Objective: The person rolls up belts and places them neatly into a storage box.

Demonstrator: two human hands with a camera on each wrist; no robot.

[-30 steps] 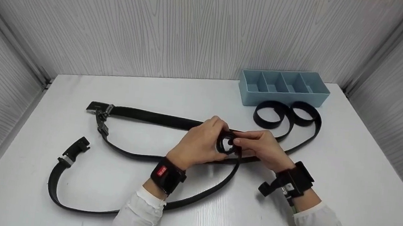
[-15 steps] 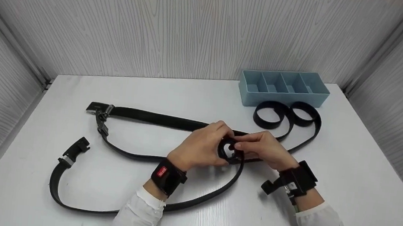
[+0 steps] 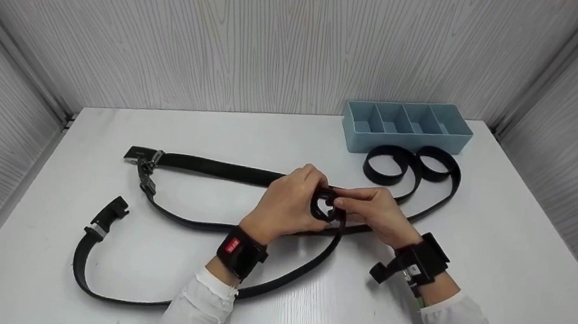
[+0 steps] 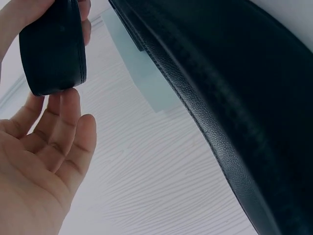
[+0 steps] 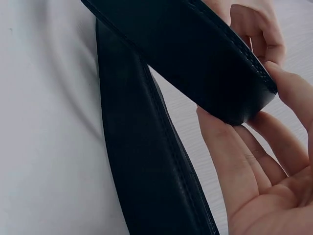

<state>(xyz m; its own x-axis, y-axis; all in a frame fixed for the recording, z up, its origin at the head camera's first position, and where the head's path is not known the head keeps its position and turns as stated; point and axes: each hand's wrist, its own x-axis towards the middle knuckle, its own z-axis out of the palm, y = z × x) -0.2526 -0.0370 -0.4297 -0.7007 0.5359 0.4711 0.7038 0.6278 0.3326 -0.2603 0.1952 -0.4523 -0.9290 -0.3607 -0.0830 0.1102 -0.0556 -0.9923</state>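
A black leather belt is rolled at one end into a small coil [image 3: 315,207], held upright between both hands. My left hand [image 3: 284,204] grips the coil from its left side. From the right, my right hand [image 3: 377,213] pinches the strap at the coil, thumb at the ring's opening. The left wrist view shows the coil's smooth outer face [image 4: 51,58] with fingertips under its edge. In the right wrist view, fingers and thumb grip the curved belt [image 5: 215,73]. The rest of this belt [image 3: 281,286] loops under the left forearm to its buckle [image 3: 107,213] at far left.
Behind the hands lie two more black belts, one with a plate buckle [image 3: 140,154], the other with a frame buckle [image 3: 147,185]. Their far ends form a left curl [image 3: 384,178] and a right curl [image 3: 453,160] before a blue four-part box [image 3: 409,141].
Both hands dipped slightly toward the person half a second ago and are now back up, the coil with them. The strap's left bend has shifted slightly rightward.
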